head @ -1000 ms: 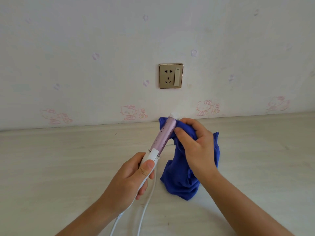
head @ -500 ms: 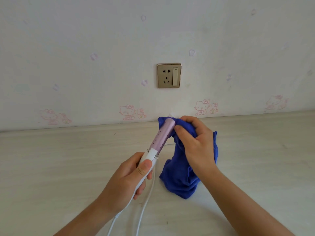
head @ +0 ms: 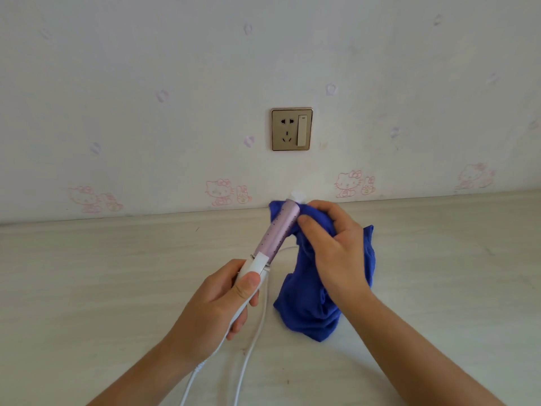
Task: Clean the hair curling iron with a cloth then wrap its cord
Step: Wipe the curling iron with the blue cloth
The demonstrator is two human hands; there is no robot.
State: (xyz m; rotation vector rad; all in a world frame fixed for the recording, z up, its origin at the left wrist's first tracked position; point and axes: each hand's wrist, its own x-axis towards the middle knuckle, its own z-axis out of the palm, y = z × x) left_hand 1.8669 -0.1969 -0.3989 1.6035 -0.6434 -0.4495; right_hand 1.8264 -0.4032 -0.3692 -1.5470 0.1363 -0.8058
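My left hand (head: 216, 303) grips the white handle of the curling iron (head: 276, 234), whose pink-purple barrel points up and away with a white tip at the top. Around the upper barrel my right hand (head: 330, 247) holds the blue cloth (head: 307, 312), thumb pressing the fabric against the barrel's right side. The rest of the cloth hangs down and touches the table. The white cord (head: 248, 353) leaves the handle's base and runs in two strands toward the near edge; its plug is out of view.
The pale wood-grain table (head: 102, 288) meets a wall with cartoon-cat wallpaper. A gold wall socket with a switch (head: 292, 129) sits above the iron's tip, nothing plugged in.
My right hand slid the cloth up over the barrel's tip, then slightly back down, so the white tip shows again. My left hand kept its grip.
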